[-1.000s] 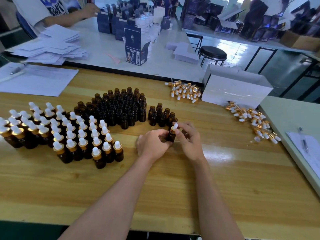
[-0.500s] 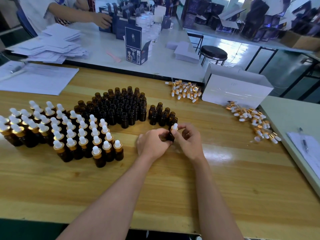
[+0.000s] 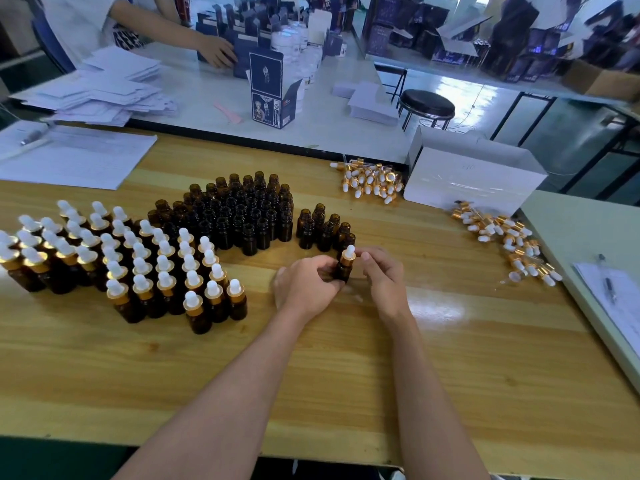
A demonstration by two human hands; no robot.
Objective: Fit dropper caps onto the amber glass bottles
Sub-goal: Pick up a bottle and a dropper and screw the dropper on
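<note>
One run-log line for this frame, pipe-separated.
left hand: grips amber bottle, upright | right hand: beside dropper cap, contact unclear | cap: seated on bottle neck | capped bottles: left | uncapped bottles: behind

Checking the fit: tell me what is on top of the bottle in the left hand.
A dropper cap, gold collar and white bulb, stands upright on the bottle. Its collar covers the neck and thread; the left hand hides the bottle's left side.

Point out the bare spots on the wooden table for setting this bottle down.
Free: the wood near the table's front edge, and the strip between the right hand and the right-side cap pile. Crowded: capped bottles at left, uncapped bottles mid-table.
</note>
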